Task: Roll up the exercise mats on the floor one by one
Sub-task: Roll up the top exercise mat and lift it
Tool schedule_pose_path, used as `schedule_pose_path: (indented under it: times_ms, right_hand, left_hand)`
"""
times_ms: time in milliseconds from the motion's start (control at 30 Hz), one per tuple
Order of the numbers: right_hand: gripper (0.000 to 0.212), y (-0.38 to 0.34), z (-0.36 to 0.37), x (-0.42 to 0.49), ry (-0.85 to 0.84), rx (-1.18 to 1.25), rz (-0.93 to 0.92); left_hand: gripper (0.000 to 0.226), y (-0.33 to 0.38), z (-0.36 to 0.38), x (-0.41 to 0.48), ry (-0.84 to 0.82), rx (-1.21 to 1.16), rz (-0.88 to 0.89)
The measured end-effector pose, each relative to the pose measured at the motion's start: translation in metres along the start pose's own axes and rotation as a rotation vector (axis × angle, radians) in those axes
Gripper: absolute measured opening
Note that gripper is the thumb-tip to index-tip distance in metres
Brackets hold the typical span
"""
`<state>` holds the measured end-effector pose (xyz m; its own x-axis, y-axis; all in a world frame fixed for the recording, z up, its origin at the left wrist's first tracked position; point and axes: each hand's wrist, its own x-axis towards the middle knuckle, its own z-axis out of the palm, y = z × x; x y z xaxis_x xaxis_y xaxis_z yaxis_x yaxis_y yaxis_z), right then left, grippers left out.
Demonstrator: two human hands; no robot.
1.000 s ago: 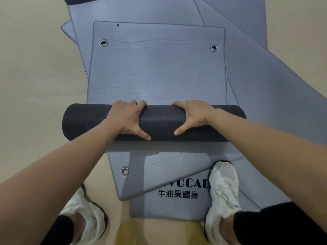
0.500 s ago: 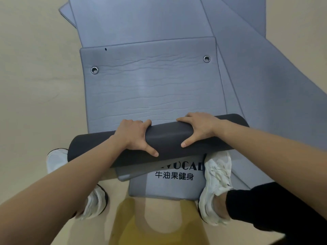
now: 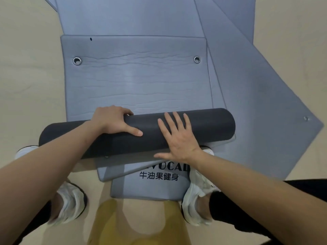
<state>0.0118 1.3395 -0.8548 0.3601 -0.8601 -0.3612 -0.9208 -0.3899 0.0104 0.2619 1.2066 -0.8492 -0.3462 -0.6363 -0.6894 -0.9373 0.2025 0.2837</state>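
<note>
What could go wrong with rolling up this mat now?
The dark roll lies slanted across the flat grey mat, so it may wind up crooked. Only the left hand grips it; the right hand lies flat, so that side could spring loose.

The fingers (image 3: 123, 111) of the left hand (image 3: 109, 121) curl over the far side of the rolled mat (image 3: 203, 124), so their tips are out of sight. The left forearm (image 3: 58, 156) covers part of the roll's left stretch. On the printed mat (image 3: 150, 190), the Latin word starts under an overlapping mat corner (image 3: 113, 172) and ends under the wrist of the right hand (image 3: 178, 138). The flat mats (image 3: 132, 15) run off the top edge. A dark speck (image 3: 91, 39) is too small to identify. The blurred dot (image 3: 306, 118) at far right is possibly an eyelet.
</note>
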Motion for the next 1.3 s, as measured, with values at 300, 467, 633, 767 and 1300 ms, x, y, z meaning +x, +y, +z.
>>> schedule_pose_path:
  times_ms: [300,467,633,767,1300]
  right_hand:
    - [0.117,0.044,-0.032,0.073,0.036,0.073,-0.019]
    - [0.116,0.067,-0.048,0.116,-0.087,0.176,-0.015]
    - [0.113,0.078,-0.05,0.133,-0.096,0.1,-0.002]
    - [0.107,0.073,-0.051,0.123,0.014,0.084,0.116]
    - [0.136,0.108,-0.072,0.138,-0.147,0.053,-0.001]
  left_hand:
    - [0.052,0.015,0.01,-0.016,0.759,0.084,0.318]
    - [0.062,0.025,0.023,-0.032,0.829,0.185,0.358]
    - [0.1,0.004,0.03,-0.031,0.567,0.354,0.155]
    - [0.118,-0.005,0.023,-0.015,0.529,0.366,0.129]
    - [0.143,-0.017,-0.065,0.053,0.2,0.273,0.139]
